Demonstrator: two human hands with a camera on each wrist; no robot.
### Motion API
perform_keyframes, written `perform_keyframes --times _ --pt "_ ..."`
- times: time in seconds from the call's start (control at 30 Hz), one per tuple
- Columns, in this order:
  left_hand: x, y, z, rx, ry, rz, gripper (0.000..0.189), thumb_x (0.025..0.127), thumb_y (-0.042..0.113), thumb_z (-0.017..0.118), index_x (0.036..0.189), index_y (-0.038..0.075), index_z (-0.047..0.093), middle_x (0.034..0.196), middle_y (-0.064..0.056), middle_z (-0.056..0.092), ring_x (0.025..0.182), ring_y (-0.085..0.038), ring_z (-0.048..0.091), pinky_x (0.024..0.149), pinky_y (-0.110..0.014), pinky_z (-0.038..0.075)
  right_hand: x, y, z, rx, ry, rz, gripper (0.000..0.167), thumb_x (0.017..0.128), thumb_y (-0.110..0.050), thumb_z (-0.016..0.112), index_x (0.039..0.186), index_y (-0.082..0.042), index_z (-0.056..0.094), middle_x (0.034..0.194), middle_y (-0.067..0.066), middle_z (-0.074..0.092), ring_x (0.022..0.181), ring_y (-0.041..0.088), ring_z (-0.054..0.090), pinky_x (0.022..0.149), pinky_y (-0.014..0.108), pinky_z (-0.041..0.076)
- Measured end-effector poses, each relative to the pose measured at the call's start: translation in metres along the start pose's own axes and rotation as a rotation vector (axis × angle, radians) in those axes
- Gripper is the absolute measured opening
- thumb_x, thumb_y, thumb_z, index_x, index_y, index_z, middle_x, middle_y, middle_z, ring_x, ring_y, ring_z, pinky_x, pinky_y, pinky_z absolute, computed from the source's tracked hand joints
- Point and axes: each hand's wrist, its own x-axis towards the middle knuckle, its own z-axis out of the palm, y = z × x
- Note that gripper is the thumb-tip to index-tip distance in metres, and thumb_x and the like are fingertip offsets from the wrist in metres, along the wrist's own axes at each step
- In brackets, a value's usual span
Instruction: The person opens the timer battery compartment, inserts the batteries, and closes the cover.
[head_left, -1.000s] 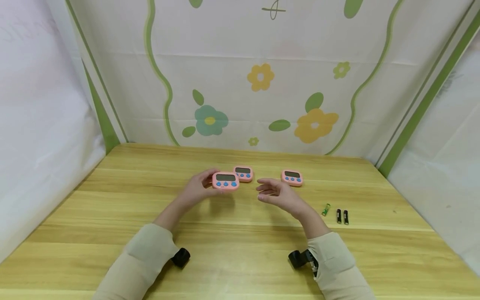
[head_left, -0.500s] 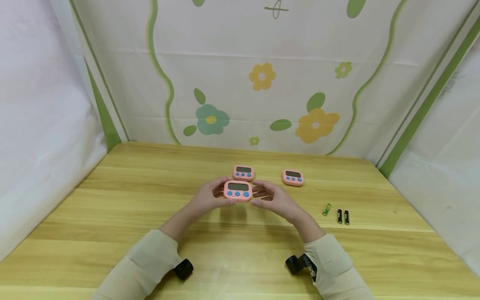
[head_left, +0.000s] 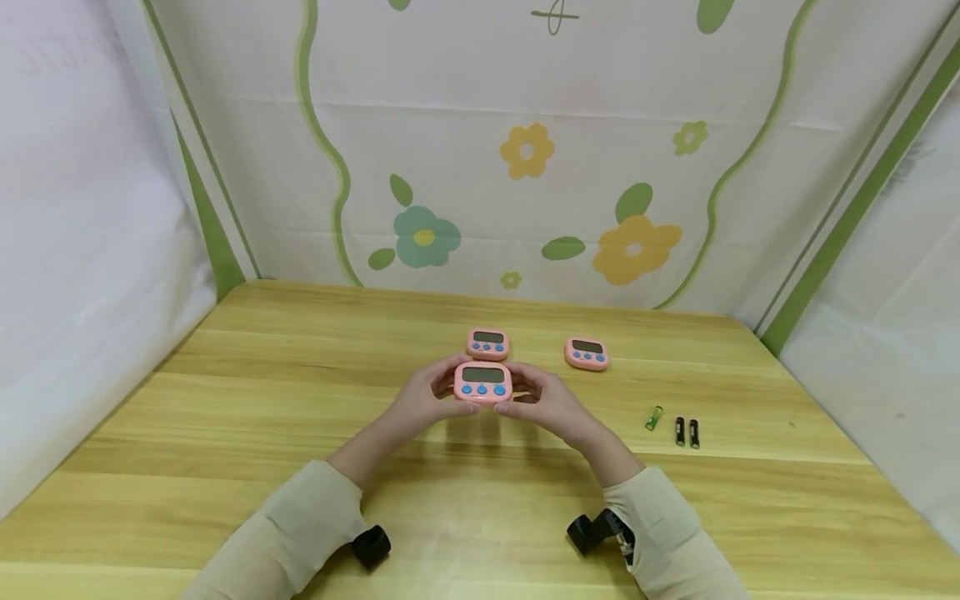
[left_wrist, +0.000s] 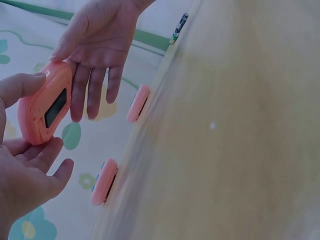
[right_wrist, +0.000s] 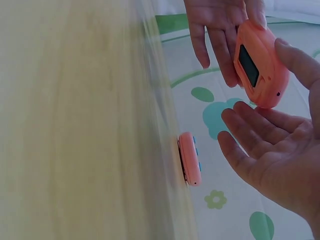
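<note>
A pink digital timer (head_left: 483,383) with a grey display and three blue buttons is held above the table, its display facing up toward the head camera. My left hand (head_left: 429,393) grips its left end between thumb and fingers. At the right end, my right hand (head_left: 546,406) pinches it with the thumb and a finger, the other fingers stretched out. The wrist views show a dark rectangle on the timer's back (left_wrist: 56,108). Just behind it lies a second pink timer (head_left: 488,344), and farther right a third pink timer (head_left: 587,354), both display up.
On the right of the wooden table (head_left: 247,417) lie a green battery (head_left: 654,418) and two black batteries (head_left: 687,432) side by side. A white curtain with printed flowers (head_left: 420,150) stands along the back edge, and white sheets hang at both sides.
My left hand has carried the timer to the right and closer to me. My right hand has come left to it and taken hold of its right end.
</note>
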Motion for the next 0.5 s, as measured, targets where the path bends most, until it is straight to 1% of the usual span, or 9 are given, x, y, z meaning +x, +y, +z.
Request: perform_keyframes --times 0.2,0.3,0.33,0.43,0.5 --pt "-0.001 0.0 0.002 -0.025 0.024 -0.034 0.067 0.069 0.017 0.073 0.127 0.006 0.041 0.119 -0.002 0.047 0.107 -0.017 0.045 0.091 -0.033 0.036 0.0 -0.002 0.002 0.058 0.01 0.001 0.06 0.075 -0.018 0.068 0.127 -0.006 0.04 0.113 0.01 0.049 0.1 0.024 0.048 0.08 0.032 0.045" --pt "-0.005 0.01 0.004 -0.038 0.019 -0.045 0.064 0.072 0.011 0.07 0.127 0.004 0.04 0.122 -0.007 0.046 0.109 -0.021 0.044 0.091 -0.033 0.036 0.0 -0.005 0.004 0.078 0.0 0.008 0.061 0.076 -0.014 0.067 0.128 -0.004 0.037 0.117 0.012 0.047 0.102 0.024 0.047 0.081 0.032 0.045" --pt "-0.005 0.011 0.005 -0.038 0.017 -0.046 0.063 0.072 0.011 0.07 0.127 0.005 0.04 0.122 -0.007 0.046 0.108 -0.02 0.044 0.091 -0.032 0.037 0.0 -0.004 0.005 0.082 -0.002 0.007 0.061 0.076 -0.013 0.066 0.129 -0.003 0.036 0.118 0.012 0.046 0.103 0.024 0.047 0.081 0.032 0.045" --pt "-0.005 0.01 0.005 -0.053 0.004 -0.047 0.061 0.073 0.01 0.069 0.128 0.006 0.04 0.121 -0.007 0.046 0.105 -0.022 0.046 0.086 -0.033 0.041 0.0 -0.003 0.006 0.087 0.001 0.009 0.063 0.077 -0.012 0.066 0.13 -0.002 0.034 0.12 0.012 0.045 0.106 0.024 0.046 0.083 0.032 0.044" --pt "-0.002 0.002 0.005 -0.062 0.003 -0.039 0.062 0.072 0.014 0.07 0.127 0.009 0.042 0.119 -0.005 0.048 0.102 -0.02 0.048 0.081 -0.032 0.044 0.001 0.001 0.006 0.087 0.005 0.006 0.065 0.076 -0.014 0.067 0.131 -0.003 0.034 0.12 0.012 0.045 0.106 0.023 0.045 0.083 0.032 0.043"
